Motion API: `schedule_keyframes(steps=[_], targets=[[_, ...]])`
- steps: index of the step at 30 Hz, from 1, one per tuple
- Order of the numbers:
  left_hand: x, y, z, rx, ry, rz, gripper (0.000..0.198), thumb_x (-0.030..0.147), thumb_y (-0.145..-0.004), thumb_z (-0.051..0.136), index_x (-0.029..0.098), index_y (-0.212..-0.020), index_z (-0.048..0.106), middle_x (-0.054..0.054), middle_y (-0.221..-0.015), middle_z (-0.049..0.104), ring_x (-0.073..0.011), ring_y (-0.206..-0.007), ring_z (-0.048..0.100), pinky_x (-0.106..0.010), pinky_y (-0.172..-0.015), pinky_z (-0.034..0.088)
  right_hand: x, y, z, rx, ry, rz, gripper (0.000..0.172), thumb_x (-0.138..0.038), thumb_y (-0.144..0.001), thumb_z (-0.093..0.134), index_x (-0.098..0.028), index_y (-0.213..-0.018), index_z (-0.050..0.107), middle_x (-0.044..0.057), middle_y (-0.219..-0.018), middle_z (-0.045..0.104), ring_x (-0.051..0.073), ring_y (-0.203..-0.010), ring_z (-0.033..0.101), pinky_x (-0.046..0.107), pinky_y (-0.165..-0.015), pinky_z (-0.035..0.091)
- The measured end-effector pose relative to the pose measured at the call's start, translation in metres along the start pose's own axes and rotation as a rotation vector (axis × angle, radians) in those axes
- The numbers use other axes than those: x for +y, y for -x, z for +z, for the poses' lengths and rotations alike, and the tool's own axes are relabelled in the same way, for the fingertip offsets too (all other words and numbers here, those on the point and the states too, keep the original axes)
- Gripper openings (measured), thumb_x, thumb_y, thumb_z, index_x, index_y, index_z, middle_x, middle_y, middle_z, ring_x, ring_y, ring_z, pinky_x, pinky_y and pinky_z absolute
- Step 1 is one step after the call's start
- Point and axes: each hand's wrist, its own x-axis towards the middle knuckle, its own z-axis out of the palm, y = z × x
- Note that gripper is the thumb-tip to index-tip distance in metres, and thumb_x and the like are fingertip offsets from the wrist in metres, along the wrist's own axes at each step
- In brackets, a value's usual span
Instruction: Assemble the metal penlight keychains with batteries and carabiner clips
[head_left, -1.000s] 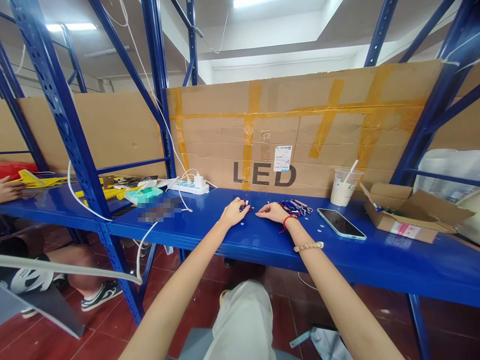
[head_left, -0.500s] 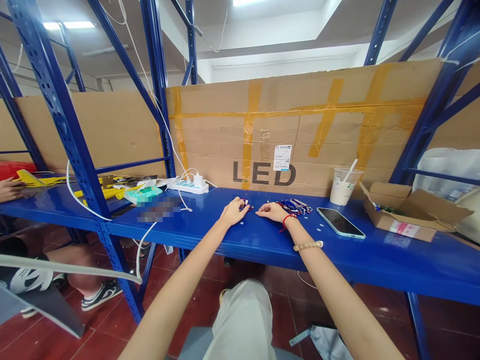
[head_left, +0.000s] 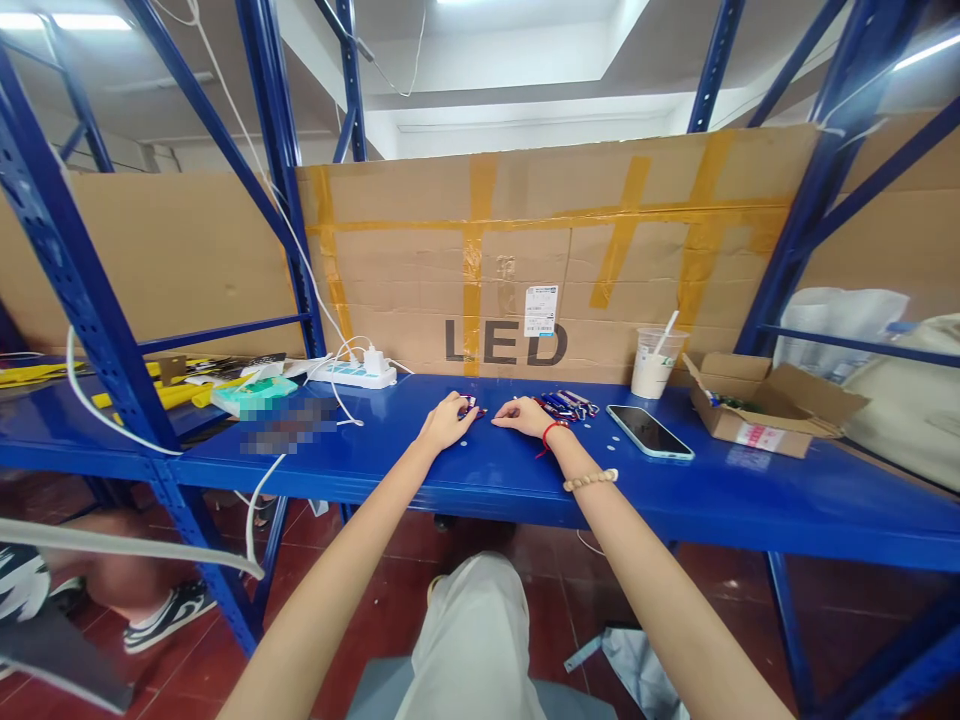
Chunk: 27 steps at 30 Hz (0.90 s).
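My left hand point(head_left: 448, 424) rests on the blue shelf top with its fingers curled over a small shiny red-and-blue piece point(head_left: 469, 404), whose kind is too small to tell. A short way to the right is my right hand point(head_left: 521, 414), its thumb and fingertips pressed together and pointing left. Whatever those fingertips may hold is hidden. Just behind the right hand lies a loose pile of slim, shiny blue and red pieces point(head_left: 568, 404) with silvery parts. A red cord and a beaded bracelet circle my right wrist.
Right of the pile lie a phone point(head_left: 649, 432), a plastic cup with a straw point(head_left: 655, 362) and an open cardboard box point(head_left: 765, 425). A white power strip point(head_left: 352, 373) with cables stands at left. Cardboard point(head_left: 420, 270) closes off the back; blue uprights point(head_left: 274, 180) flank the shelf.
The whole view has shifted, so the shelf and objects sit further left in the picture. Both hands keep nearly the same places on the shelf; the co-worker's hand at far left is out of view.
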Motion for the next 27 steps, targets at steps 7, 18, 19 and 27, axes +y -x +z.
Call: schedule_keyframes(steps=[7,18,19,27], targets=[[-0.004,-0.003,0.003,0.007,-0.002,0.016,0.029,0.039,-0.085,0.043,0.018,-0.072,0.058,-0.002,-0.084,0.055,-0.0126,-0.071,0.056,-0.024,-0.063,0.044,-0.001,-0.002,0.0,0.009,-0.006,-0.017,0.013,-0.027,-0.073,0.064,-0.018,-0.078,0.073,0.004,-0.082,0.072,0.017,-0.079,0.064,0.026,-0.077,0.049],[-0.006,-0.004,0.004,-0.008,0.008,0.043,0.027,0.04,-0.084,0.046,0.019,-0.079,0.062,-0.002,-0.086,0.054,-0.0123,-0.07,0.057,-0.024,-0.063,0.045,-0.004,-0.001,-0.001,0.016,0.064,-0.024,0.016,-0.025,-0.076,0.061,-0.018,-0.082,0.073,0.005,-0.085,0.071,0.016,-0.073,0.063,0.026,-0.071,0.049],[-0.006,-0.004,0.004,-0.013,0.011,0.043,0.027,0.04,-0.084,0.046,0.019,-0.081,0.063,-0.002,-0.087,0.054,-0.0124,-0.07,0.057,-0.024,-0.063,0.045,-0.006,-0.001,-0.001,0.039,0.085,-0.03,0.015,-0.025,-0.076,0.061,-0.018,-0.082,0.073,0.005,-0.085,0.071,0.016,-0.071,0.062,0.026,-0.069,0.049],[-0.009,-0.005,0.006,-0.069,0.017,0.102,0.027,0.036,-0.087,0.041,0.025,-0.096,0.065,-0.003,-0.098,0.059,-0.0162,-0.091,0.058,-0.027,-0.081,0.048,-0.031,-0.001,0.006,0.361,0.028,-0.111,0.02,-0.031,-0.078,0.058,-0.018,-0.086,0.071,0.004,-0.089,0.07,0.01,-0.059,0.057,0.022,-0.06,0.047]])
